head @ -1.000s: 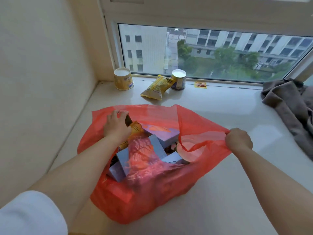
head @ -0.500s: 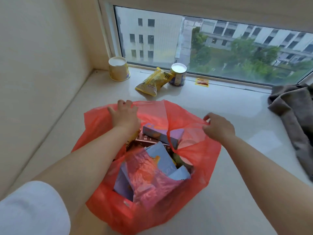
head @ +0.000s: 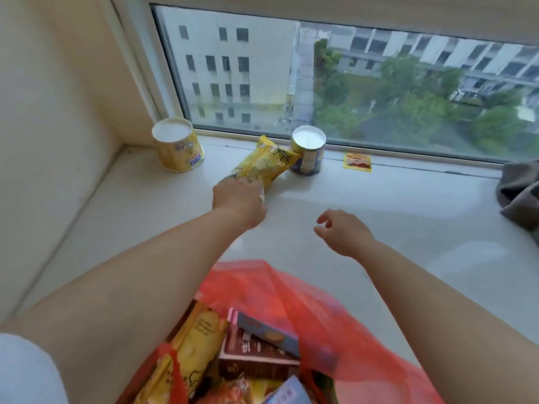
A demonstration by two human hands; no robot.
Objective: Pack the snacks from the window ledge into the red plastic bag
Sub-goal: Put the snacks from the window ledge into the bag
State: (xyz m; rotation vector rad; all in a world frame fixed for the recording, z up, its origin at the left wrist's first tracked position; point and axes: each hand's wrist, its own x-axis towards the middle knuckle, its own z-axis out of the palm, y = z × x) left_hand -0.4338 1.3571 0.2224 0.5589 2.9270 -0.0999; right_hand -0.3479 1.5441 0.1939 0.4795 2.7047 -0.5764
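Note:
The red plastic bag (head: 306, 310) lies open at the bottom of the view, with several snack boxes and packets inside. My left hand (head: 237, 199) reaches past it toward the window and grips the near end of a yellow snack packet (head: 264, 161) lying on the ledge. A yellow tub (head: 178, 144) stands upside down in the left corner. A second tub (head: 308, 150) stands just behind the packet. A small yellow sachet (head: 357, 162) lies flat by the window frame. My right hand (head: 344, 231) hovers over the ledge, fingers loosely apart, holding nothing.
The pale window ledge (head: 408, 217) runs from the left wall to a grey cloth (head: 520, 193) bunched at the right edge. The window glass (head: 350, 83) closes off the far side, and the wall (head: 43, 126) closes off the left.
Both hands have let go of the bag's rim. The left hand has reached forward and taken hold of the yellow packet; the right hand has lifted off and opened. The view has moved closer to the window.

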